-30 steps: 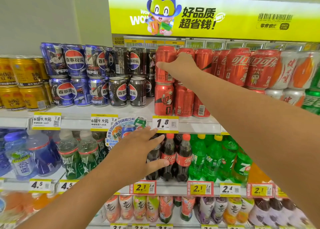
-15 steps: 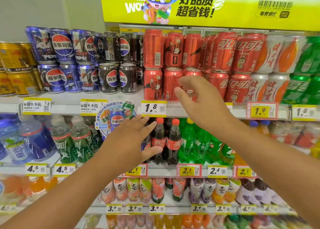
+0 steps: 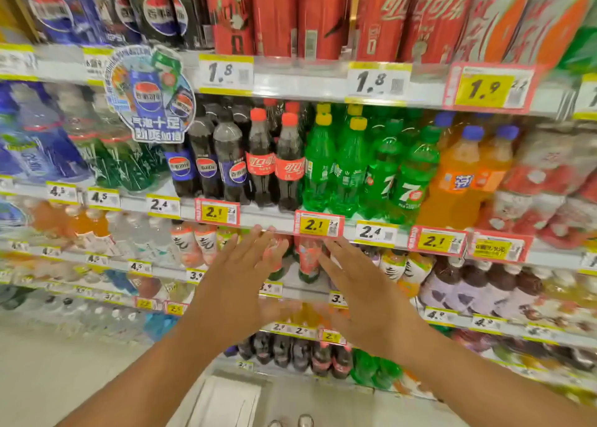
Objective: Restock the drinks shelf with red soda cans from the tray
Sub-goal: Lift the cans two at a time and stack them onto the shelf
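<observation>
Both held out in front of the lower shelves, empty: left hand (image 3: 235,294) with fingers straight and spread, right hand (image 3: 365,300) the same, palms facing away, side by side with a small gap. Gripping nothing, touching nothing as far as visible. Red soda cans (image 3: 274,13) up on the top shelf (image 3: 300,79), standing upright in a row at its front edge. Below that, cola bottles (image 3: 274,162) and green bottles (image 3: 349,168), bit blurry

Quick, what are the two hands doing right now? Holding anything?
Left hand: open, fingers straight and spread, holding nothing.
Right hand: open, fingers straight, holding nothing.
</observation>
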`<state>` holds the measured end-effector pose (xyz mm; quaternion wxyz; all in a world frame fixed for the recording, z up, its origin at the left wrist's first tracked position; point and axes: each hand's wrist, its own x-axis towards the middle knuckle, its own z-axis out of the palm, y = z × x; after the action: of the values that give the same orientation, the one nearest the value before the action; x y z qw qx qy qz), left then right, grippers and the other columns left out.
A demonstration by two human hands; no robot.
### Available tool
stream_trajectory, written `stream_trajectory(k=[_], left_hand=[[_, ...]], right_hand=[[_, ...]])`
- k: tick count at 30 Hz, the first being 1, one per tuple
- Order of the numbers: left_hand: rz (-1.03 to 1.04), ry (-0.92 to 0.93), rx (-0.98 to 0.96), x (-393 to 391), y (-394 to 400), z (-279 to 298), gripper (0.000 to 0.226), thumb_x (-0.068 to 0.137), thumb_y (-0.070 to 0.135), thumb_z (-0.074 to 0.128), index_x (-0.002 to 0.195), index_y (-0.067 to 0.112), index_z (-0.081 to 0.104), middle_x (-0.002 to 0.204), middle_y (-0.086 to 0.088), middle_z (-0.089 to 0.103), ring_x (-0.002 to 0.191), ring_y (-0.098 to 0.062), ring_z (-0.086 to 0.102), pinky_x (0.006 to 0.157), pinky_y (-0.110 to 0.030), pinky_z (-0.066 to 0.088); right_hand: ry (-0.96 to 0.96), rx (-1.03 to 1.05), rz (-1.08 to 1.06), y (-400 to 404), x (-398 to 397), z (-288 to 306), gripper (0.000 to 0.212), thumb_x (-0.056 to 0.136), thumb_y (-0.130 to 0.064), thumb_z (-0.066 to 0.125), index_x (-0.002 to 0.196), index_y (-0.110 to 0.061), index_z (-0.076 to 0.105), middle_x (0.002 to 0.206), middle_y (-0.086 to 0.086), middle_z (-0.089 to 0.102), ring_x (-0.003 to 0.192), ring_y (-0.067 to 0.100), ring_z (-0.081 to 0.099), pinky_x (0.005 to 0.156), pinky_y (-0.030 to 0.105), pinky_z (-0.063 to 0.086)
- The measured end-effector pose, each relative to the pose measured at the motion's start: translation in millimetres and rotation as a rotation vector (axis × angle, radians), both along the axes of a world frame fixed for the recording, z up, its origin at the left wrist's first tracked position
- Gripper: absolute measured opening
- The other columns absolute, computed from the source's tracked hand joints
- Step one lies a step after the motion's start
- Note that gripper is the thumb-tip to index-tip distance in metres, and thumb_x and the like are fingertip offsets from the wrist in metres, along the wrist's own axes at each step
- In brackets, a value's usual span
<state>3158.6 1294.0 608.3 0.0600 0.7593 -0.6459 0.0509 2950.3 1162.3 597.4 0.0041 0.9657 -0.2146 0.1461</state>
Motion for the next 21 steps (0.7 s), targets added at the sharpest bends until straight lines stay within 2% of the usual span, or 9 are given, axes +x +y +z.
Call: stream_trajectory(k=[2,4,7,10,12,14,18,21], left_hand=[[0.009,0.011,0.009,-11.2,1.8,-42.0,0.097,0.083,0.086,0.036,0.158,0.024,0.034,0.167,-0.005,0.023,0.156,-0.026,0.015,0.122,-0.055,0.023],[-0.005,0.032,0.034,-15.4,1.6,-86.2,0.096,0.085,0.086,0.032,0.156,0.022,0.037,0.166,-0.009,0.025,0.154,-0.032,0.020,0.120,-0.055,0.023],[-0.037,0.018,0.036,-11.6,1.7,-161.3,0.098,0.083,0.085,0.035,0.153,0.017,0.045,0.164,-0.013,0.030,0.152,-0.036,0.026,0.119,-0.053,0.020],[-0.001,0.010,0.061,-9.7,11.3,-241.6,0.102,0.081,0.088,0.031,0.154,0.018,0.042,0.164,-0.012,0.032,0.151,-0.036,0.029,0.120,-0.052,0.022],[0.035,0.014,0.091,-13.1,18.1,-292.3,0.103,0.078,0.089,0.030,0.157,0.023,0.035,0.164,-0.011,0.031,0.150,-0.035,0.031,0.120,-0.054,0.026],[0.047,0.006,0.100,-18.4,25.6,-343.2,0.103,0.078,0.088,0.031,0.159,0.025,0.029,0.167,-0.009,0.024,0.153,-0.032,0.023,0.122,-0.054,0.023],[0.024,0.018,0.135,-24.7,40.2,-454.4,0.104,0.076,0.087,0.034,0.154,0.018,0.042,0.164,-0.010,0.032,0.152,-0.030,0.024,0.123,-0.052,0.020],[0.010,0.064,0.154,-21.3,49.1,-548.2,0.106,0.075,0.089,0.036,0.152,0.017,0.046,0.162,-0.009,0.035,0.150,-0.033,0.028,0.116,-0.048,0.018]], right_hand=[[0.021,0.018,0.001,-0.9,-3.7,-39.8,0.074,0.098,-0.064,0.032,0.155,-0.017,0.037,0.165,0.002,0.022,0.153,0.017,0.009,0.125,0.035,0.011],[0.034,0.050,0.002,-2.1,-4.5,-85.4,0.073,0.100,-0.064,0.028,0.156,-0.019,0.032,0.168,0.003,0.015,0.155,0.020,0.006,0.122,0.036,0.008],[0.042,0.076,-0.009,-2.2,-3.4,-168.9,0.073,0.099,-0.065,0.029,0.157,-0.022,0.029,0.168,0.003,0.016,0.155,0.023,0.010,0.123,0.038,0.009],[0.084,0.048,-0.014,2.2,-3.2,-252.8,0.077,0.097,-0.065,0.034,0.160,-0.022,0.022,0.167,0.002,0.016,0.155,0.023,0.008,0.125,0.036,-0.002],[0.069,0.084,-0.003,7.2,-4.5,-306.9,0.076,0.096,-0.063,0.039,0.158,-0.021,0.027,0.167,0.005,0.019,0.155,0.023,0.009,0.125,0.038,0.010],[0.079,0.095,-0.012,16.7,-8.2,-358.7,0.075,0.098,-0.063,0.033,0.157,-0.017,0.031,0.167,0.008,0.019,0.155,0.025,0.009,0.123,0.043,0.020],[0.097,0.055,-0.010,31.2,-12.0,-460.7,0.074,0.098,-0.062,0.031,0.155,-0.015,0.036,0.165,0.011,0.025,0.154,0.026,0.014,0.123,0.040,0.017],[0.139,0.056,-0.035,33.6,-5.5,-543.9,0.076,0.096,-0.063,0.030,0.156,-0.015,0.035,0.163,0.009,0.031,0.152,0.027,0.022,0.123,0.042,0.022]])
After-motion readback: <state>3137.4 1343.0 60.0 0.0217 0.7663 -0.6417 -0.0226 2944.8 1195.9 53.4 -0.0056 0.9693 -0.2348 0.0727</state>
